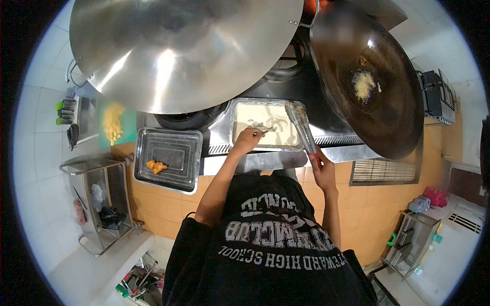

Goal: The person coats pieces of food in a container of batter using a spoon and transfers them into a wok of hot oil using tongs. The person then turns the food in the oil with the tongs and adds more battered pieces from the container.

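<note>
My left hand point(249, 139) is closed around a thin metal utensil point(266, 129), its far end down in the pale, creamy batter point(286, 136). The batter fills a shallow rectangular metal tray point(233, 115) on the counter's front edge. In my right hand point(322, 167) are metal tongs point(302, 124) with a red grip. Their batter-smeared tips point forward, over the tray's right end. Right of the tongs, a large dark wok point(403, 117) holds a pale piece of food point(364, 85) frying amid bubbles.
A second metal tray point(193, 176) at the left holds one browned fried piece point(156, 166). Beyond it, yellow chunks point(113, 122) lie on a green board point(129, 128). A huge shiny metal pan point(189, 56) spans the upper left. A metal trolley point(104, 201) stands at far left.
</note>
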Tool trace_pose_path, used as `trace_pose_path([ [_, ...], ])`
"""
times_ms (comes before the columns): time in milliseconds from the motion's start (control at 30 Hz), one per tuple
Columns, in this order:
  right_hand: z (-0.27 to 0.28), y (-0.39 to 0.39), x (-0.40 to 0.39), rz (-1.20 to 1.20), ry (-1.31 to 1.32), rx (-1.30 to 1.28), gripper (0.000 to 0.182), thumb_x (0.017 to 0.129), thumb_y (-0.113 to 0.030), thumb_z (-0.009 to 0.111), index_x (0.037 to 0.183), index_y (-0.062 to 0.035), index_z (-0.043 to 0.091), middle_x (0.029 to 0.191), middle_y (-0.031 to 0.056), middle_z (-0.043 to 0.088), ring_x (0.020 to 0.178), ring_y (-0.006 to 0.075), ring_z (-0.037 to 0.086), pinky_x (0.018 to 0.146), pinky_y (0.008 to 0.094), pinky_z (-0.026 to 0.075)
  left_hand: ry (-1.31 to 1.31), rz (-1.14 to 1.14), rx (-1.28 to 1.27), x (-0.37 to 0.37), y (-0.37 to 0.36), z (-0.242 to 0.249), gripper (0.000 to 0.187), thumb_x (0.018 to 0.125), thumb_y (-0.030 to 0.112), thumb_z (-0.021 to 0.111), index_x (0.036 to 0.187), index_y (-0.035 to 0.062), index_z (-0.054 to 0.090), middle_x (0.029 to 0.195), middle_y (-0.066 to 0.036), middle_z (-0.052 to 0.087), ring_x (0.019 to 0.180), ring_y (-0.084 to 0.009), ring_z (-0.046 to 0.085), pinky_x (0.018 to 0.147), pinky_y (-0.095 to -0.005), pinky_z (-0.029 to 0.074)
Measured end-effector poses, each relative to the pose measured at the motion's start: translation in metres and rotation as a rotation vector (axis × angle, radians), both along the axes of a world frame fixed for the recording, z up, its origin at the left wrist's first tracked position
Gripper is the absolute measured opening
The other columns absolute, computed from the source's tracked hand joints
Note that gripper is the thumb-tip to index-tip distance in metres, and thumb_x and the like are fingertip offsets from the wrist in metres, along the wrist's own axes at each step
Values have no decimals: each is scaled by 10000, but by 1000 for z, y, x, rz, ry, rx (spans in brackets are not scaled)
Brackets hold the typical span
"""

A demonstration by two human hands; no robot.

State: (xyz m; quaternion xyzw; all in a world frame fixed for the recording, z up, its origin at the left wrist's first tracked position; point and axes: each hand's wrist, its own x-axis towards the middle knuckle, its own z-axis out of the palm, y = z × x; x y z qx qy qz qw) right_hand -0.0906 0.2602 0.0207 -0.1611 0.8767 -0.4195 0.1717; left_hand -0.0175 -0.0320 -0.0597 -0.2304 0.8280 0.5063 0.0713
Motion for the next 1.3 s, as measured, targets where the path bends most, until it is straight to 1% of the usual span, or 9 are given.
trace_pose_path([
  [133,4,10,-5,-8,6,58,496,921,-362,635,1275,-19,580,580,76,438,551,113,426,516,317,386,1,58,46,15,-8,22,257,907,202,533,1023,60,713,771,-198,653,707,-298,620,683,-382,465],
  [367,18,-10,-4,143,-34,244,500,922,-371,625,1294,-44,557,617,140,559,542,169,500,531,336,427,-159,110,-365,41,-30,41,233,871,199,545,931,48,712,845,-235,671,840,-393,653,748,-481,520],
  [500,6,-11,2,54,-56,66,494,920,-372,626,1271,-26,579,629,111,566,565,150,510,554,323,431,-202,69,-495,24,-19,17,230,867,216,567,915,42,710,836,-227,676,828,-425,642,763,-493,519],
  [700,-2,-9,7,43,0,76,513,918,-393,634,1264,-16,588,607,85,519,572,112,484,543,307,420,0,34,-155,10,-11,0,241,879,166,551,1025,54,705,940,-240,671,903,-402,644,812,-468,507],
  [900,-6,-3,15,-61,-60,-147,526,926,-403,631,1286,-23,580,611,46,455,627,59,421,559,278,424,87,70,-15,29,-19,22,245,902,141,528,1061,36,683,788,-190,647,677,-311,599,677,-382,480],
  [1033,-3,3,14,-57,-84,-35,518,928,-379,636,1297,-22,572,611,39,463,647,50,408,568,262,424,106,144,94,56,-37,13,237,906,136,540,1069,29,674,736,-158,621,623,-240,552,635,-327,454],
  [1100,5,1,14,-23,-97,-24,521,925,-365,641,1293,-3,567,601,38,481,636,51,433,561,264,425,124,140,32,65,-45,11,253,899,143,529,1077,46,680,780,-195,651,656,-293,613,659,-371,488],
  [1200,10,-7,15,5,-23,-8,535,921,-351,647,1288,28,558,591,46,492,615,58,459,539,277,415,-114,48,-389,68,-46,39,259,870,165,522,1046,79,692,849,-244,668,811,-409,652,732,-501,519],
  [1300,19,-13,13,-3,6,91,551,913,-363,654,1280,37,560,585,50,504,587,78,472,521,294,405,-143,-14,-649,62,-43,77,184,857,170,556,933,63,686,781,-226,667,783,-400,665,708,-491,531],
])
